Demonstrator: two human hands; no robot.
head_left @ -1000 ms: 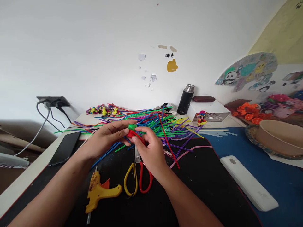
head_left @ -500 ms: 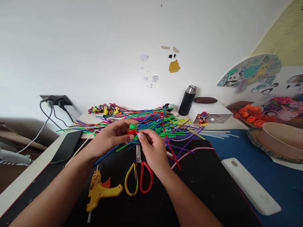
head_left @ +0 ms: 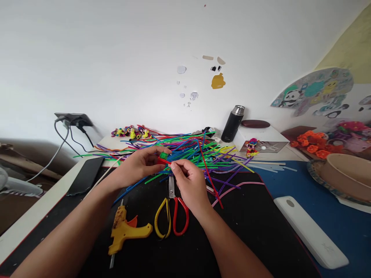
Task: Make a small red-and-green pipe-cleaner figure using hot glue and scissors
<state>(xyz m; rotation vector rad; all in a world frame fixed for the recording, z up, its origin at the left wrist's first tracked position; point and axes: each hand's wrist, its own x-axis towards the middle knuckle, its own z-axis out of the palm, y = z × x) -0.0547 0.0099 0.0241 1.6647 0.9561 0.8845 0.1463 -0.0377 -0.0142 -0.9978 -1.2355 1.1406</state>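
Observation:
My left hand (head_left: 137, 166) is closed around a small coiled piece with a green top (head_left: 164, 155). A red pipe cleaner (head_left: 164, 161) lies around that piece below the green part. Thumb and forefinger of my right hand (head_left: 191, 181) pinch the red pipe cleaner's end, close beside my left fingertips. Just below my hands, scissors (head_left: 171, 210) with one yellow and one red handle lie on the black mat (head_left: 226, 247). A yellow glue gun (head_left: 124, 231) rests on the mat beneath my left forearm.
Behind my hands spreads a heap of many-coloured pipe cleaners (head_left: 185, 152). Small pipe-cleaner figures (head_left: 131, 133) stand at the back left, another figure (head_left: 251, 147) before a white box (head_left: 265, 135). A black flask (head_left: 232, 123), a phone (head_left: 85, 175) and a white power bank (head_left: 310, 231) surround the work area.
The coiled piece has turned in my left hand, and the red pipe cleaner now runs straighter towards my right fingertips. The view has shifted slightly, moving the surroundings rightward.

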